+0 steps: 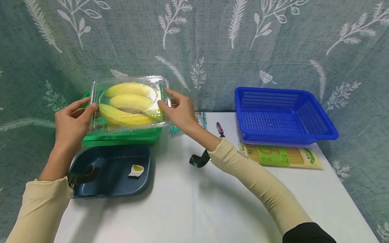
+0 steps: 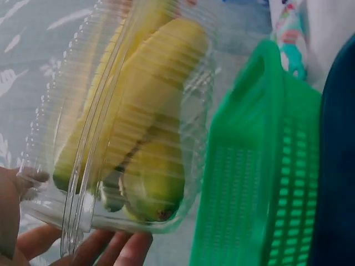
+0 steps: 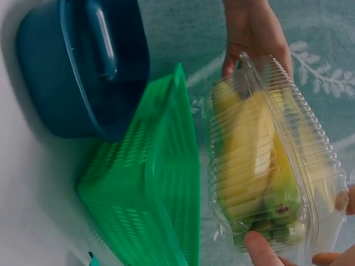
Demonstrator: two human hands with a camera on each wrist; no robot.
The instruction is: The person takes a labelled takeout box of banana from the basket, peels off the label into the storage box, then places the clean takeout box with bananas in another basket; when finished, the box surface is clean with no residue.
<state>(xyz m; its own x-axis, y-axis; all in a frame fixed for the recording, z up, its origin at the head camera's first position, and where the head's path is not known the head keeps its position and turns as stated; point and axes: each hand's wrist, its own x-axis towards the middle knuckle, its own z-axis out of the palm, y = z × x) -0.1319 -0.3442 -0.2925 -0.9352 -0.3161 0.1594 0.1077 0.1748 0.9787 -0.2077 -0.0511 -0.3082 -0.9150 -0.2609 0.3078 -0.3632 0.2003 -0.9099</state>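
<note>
Both hands hold a clear plastic clamshell box (image 1: 129,103) by its two ends, lifted off the desk (image 1: 194,202). Left hand (image 1: 73,123): fingers curl around the left end of the box, thumb on the rim. Right hand (image 1: 179,111): fingertips and thumb pinch the right end. Inside the closed box lie yellow bananas (image 1: 129,101) with greenish tips, side by side.

Directly beneath the box and between the two hands sits a green mesh basket (image 1: 121,136); the box hovers just above it, and contact cannot be judged. Nearer the person than the left hand lies a dark blue tray (image 1: 91,189) holding a small banana sticker (image 1: 136,170).

Just behind the right hand lies a teal snack packet (image 1: 201,118), partly hidden, and beside the right wrist a purple wrapped candy (image 1: 219,128). Well right of the right hand stands a blue mesh basket (image 1: 284,114), with a pack of noodles (image 1: 281,156) on the desk in front of it.
</note>
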